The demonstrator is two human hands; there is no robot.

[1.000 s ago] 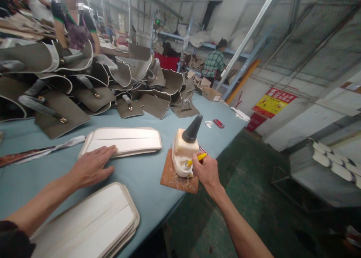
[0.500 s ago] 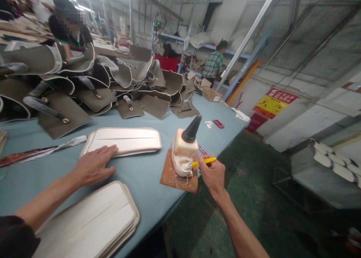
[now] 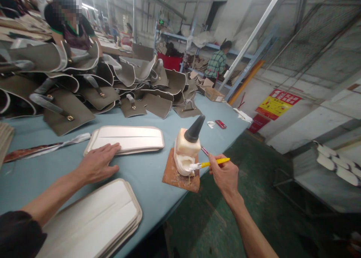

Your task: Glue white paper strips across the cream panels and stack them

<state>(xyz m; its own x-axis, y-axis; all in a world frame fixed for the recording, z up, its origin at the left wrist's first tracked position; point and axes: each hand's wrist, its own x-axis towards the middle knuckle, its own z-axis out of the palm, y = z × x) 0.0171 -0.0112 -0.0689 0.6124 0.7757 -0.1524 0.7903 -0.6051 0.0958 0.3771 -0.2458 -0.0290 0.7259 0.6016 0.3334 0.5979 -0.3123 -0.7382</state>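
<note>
My left hand point(image 3: 103, 163) lies with fingers stretched over the near edge of a stack of pale, rounded panels point(image 3: 135, 137). Pinched in my right hand point(image 3: 225, 173) is a paintbrush point(image 3: 207, 164) with a yellow handle. White paste coats its bristles, which are at the opening of a glue bottle point(image 3: 187, 142) with a black cone nozzle. That bottle stands on a brown board point(image 3: 169, 175) near the table's edge. A second stack of similar panels point(image 3: 96, 216) lies closer to me, below my left hand.
Brown-grey bag pieces point(image 3: 67, 111) with wrapped straps are heaped along the far side of the blue table point(image 3: 152, 168). A red small object point(image 3: 220, 124) lies near the right edge. Two people work beyond; a rack point(image 3: 337, 162) stands at right.
My right hand has drawn the brush to the right, out of the paste toward the rim of the bottle's opening. My left hand stays on the far stack.
</note>
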